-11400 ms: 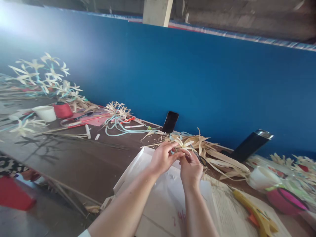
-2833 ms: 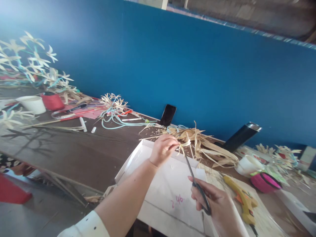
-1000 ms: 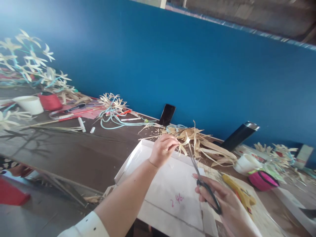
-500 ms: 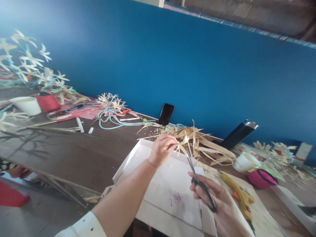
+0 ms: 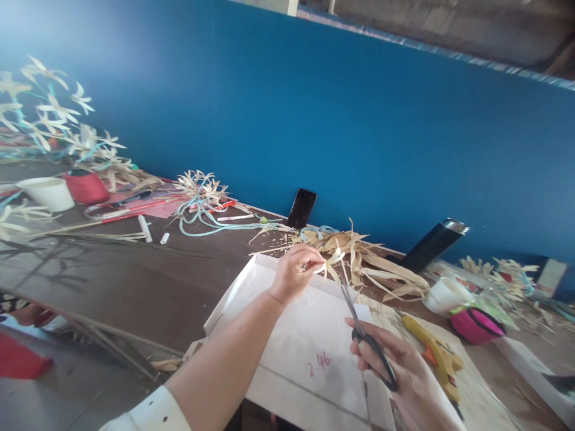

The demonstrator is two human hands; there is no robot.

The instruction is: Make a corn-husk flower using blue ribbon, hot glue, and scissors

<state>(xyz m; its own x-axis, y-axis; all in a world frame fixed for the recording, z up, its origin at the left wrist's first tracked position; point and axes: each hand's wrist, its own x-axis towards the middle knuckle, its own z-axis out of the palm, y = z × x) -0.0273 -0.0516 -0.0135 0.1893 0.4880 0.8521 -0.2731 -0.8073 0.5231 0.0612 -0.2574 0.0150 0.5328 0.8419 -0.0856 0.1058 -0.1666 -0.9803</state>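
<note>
in the head view, the one piece of writing i can read is on the white box [image 5: 309, 335] in front of me: "2.46." in pinkish-red pen, towards its near side. my left fingers [image 5: 309, 254] are pinched together on a small pale flower [image 5: 333, 262], which sits up over the far end of the box, its narrow petals spreading to the right. my right fingers [image 5: 372, 333] are closed around the dark handles of a pair of scissors [image 5: 358, 329], blades pointing up and away towards the petals; whether the tips touch them, i can't tell.

just beyond the flower lies a heap of dry tan strips [image 5: 386, 269] on the desk [image 5: 179, 293], with a phone [image 5: 302, 208] leaning on the blue wall [image 5: 359, 120] and a tilted black flask [image 5: 433, 244] further right. near my right wrist is a yellow glue gun [image 5: 435, 353], and beyond it a white cup [image 5: 448, 295] and a pink pouch [image 5: 478, 326].

in the earliest frame both my hands were on the flower; now only the left has it and the right carries the scissors. since half a second ago little has changed: same pinch, same grip, the scissors barely shifted.
</note>
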